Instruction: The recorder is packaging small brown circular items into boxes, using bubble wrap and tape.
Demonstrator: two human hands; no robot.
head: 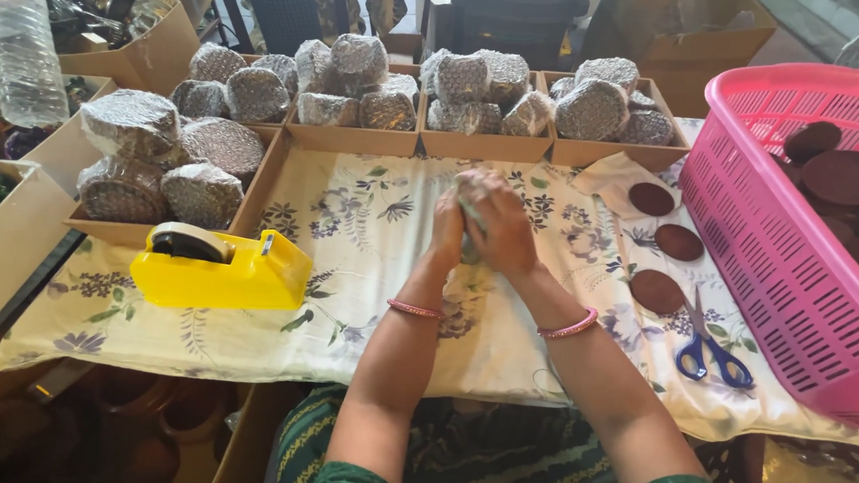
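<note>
My left hand [446, 233] and my right hand [502, 224] are pressed together around a small bundle wrapped in bubble wrap [468, 211], held just above the floral cloth [373, 273] at the middle of the table. Most of the bundle is hidden between my palms. Both wrists wear pink bangles. A yellow tape dispenser [223, 268] stands to the left of my hands. To the right lie three dark brown discs [679, 241] and blue-handled scissors [710, 353].
Cardboard trays [483, 147] along the far edge hold several bubble-wrapped round bundles [350, 76]. A pink plastic basket [768, 246] with brown discs sits at the right. A plastic bottle [24, 56] and open boxes stand at the far left.
</note>
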